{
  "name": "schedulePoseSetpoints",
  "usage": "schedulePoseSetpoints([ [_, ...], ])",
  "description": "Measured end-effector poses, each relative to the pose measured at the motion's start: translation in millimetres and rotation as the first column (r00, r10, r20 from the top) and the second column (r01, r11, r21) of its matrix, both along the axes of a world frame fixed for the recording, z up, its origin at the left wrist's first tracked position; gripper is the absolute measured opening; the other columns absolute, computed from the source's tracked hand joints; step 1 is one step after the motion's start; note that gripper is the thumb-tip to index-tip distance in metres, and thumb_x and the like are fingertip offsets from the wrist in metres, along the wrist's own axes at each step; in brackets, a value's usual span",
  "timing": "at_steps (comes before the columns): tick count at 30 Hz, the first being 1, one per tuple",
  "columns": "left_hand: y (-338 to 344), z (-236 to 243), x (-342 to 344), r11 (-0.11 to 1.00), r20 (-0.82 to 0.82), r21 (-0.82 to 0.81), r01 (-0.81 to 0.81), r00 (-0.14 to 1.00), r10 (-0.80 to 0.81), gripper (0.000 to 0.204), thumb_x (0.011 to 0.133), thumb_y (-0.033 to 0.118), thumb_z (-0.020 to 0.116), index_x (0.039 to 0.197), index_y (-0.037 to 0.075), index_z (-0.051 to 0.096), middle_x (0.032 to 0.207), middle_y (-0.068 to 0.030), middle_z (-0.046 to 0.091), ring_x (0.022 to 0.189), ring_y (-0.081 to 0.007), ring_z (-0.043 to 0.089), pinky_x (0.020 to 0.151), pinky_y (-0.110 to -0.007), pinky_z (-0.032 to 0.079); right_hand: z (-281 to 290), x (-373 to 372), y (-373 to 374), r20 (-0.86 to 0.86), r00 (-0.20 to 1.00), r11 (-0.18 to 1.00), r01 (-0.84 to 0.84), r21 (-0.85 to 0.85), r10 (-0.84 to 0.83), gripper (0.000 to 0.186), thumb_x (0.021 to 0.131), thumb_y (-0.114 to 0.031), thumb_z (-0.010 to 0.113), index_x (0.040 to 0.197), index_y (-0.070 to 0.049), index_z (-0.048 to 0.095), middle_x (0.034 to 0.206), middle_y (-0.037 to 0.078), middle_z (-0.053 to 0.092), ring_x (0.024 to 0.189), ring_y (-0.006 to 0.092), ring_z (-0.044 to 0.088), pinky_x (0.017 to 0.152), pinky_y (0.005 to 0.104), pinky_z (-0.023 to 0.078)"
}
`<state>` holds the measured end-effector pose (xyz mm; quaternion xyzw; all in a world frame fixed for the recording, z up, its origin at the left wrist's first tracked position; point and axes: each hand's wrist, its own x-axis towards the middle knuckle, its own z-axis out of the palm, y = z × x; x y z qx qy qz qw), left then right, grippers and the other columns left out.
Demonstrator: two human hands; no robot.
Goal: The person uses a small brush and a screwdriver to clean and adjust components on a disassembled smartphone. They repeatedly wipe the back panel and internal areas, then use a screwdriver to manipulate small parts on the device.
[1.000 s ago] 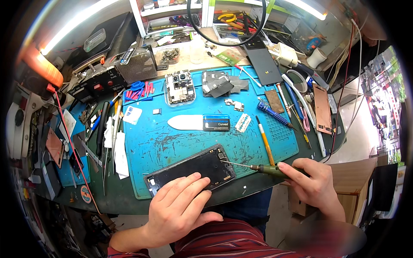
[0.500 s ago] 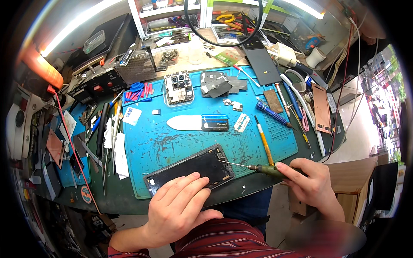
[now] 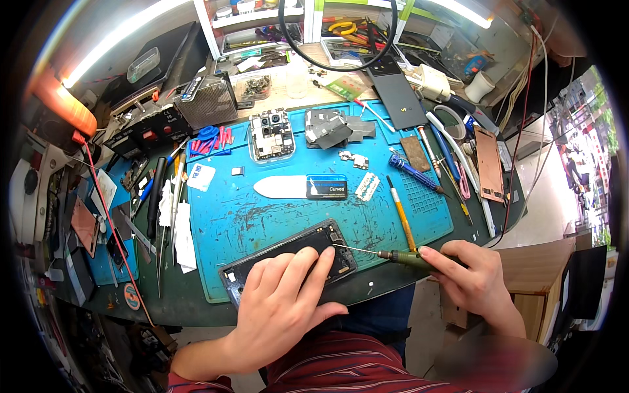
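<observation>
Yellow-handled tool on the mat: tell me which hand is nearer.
Right. The right hand, gripping the green driver, is just right of the tool's near end; the left hand, on the phone frame, is farther off, leftward.

The bench (image 3: 393,278) is lit by a left light tube (image 3: 123,41) and a right light tube (image 3: 460,12) and backed by shelves (image 3: 262,16) framed in white. Pale floor (image 3: 534,190) is seen at right, beside a wooden cabinet (image 3: 534,265).

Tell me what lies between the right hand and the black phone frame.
In the head view, the green-handled screwdriver, held in the right hand, spans the stretch to the black phone frame, over the blue mat.
</observation>
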<state>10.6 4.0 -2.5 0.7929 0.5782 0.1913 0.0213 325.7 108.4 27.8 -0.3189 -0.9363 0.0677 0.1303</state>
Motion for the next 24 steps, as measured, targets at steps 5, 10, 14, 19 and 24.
schedulePoseSetpoints([
  [5, -0.3, -7.7, 3.3, 1.0, -0.032, 0.02, -0.009, 0.999, 0.009, 0.069, 0.09, 0.051, 0.078, 0.137, 0.002, 0.071, 0.127, -0.0092, 0.062, 0.112, -0.0287, 0.062, 0.098, -0.044, 0.049, -0.1, 1.3, 0.8, -0.007, 1.0, 1.0, -0.01, -0.004, 0.01, 0.061, 0.078, -0.001, 0.083, 0.136, -0.02, 0.079, 0.094, 0.005, 0.066, 0.075, 0.0215, 0.067, 0.062, 0.035, 0.055],
  [10, -0.4, -8.2, 2.7, 1.0, -0.033, 0.031, -0.007, 0.999, 0.008, 0.068, 0.092, 0.052, 0.076, 0.137, 0.001, 0.071, 0.127, -0.0094, 0.062, 0.112, -0.0288, 0.062, 0.097, -0.044, 0.049, 1.2, 0.9, 2.4, 0.0, 1.0, 1.0, -0.008, -0.022, 0.008, 0.06, 0.079, -0.002, 0.083, 0.136, -0.02, 0.079, 0.094, 0.005, 0.066, 0.075, 0.0217, 0.067, 0.062, 0.035, 0.055],
  [14, -0.3, -7.6, 3.1, 1.0, -0.044, 0.029, -0.007, 0.999, 0.008, 0.069, 0.092, 0.052, 0.076, 0.137, 0.001, 0.071, 0.127, -0.0093, 0.062, 0.112, -0.0288, 0.062, 0.097, -0.044, 0.049, 0.9, 1.4, 2.1, -0.001, 1.0, 1.0, -0.014, -0.02, 0.013, 0.06, 0.079, -0.002, 0.083, 0.136, -0.02, 0.079, 0.094, 0.005, 0.066, 0.075, 0.0219, 0.067, 0.062, 0.0352, 0.055],
  [19, -0.2, -7.7, 3.6, 1.0, -0.035, 0.023, -0.01, 0.999, 0.01, 0.069, 0.091, 0.052, 0.076, 0.137, 0.001, 0.071, 0.127, -0.0094, 0.062, 0.112, -0.0289, 0.062, 0.097, -0.044, 0.049, -1.0, 2.0, 2.2, -0.005, 1.0, 1.0, -0.016, -0.01, 0.016, 0.061, 0.079, -0.002, 0.083, 0.138, -0.02, 0.078, 0.095, 0.005, 0.065, 0.074, 0.0221, 0.067, 0.062, 0.0357, 0.055],
  [24, -0.2, -7.5, 4.2, 0.999, 0.009, 0.025, -0.023, 1.0, 0.023, 0.069, 0.089, 0.049, 0.079, 0.137, 0.0, 0.071, 0.126, -0.0095, 0.062, 0.111, -0.0297, 0.061, 0.097, -0.044, 0.049, -2.9, 3.0, 2.0, -0.01, 1.0, 1.0, 0.013, 0.015, -0.013, 0.063, 0.078, -0.003, 0.085, 0.139, -0.019, 0.077, 0.096, 0.006, 0.066, 0.074, 0.0226, 0.068, 0.062, 0.0355, 0.055],
])
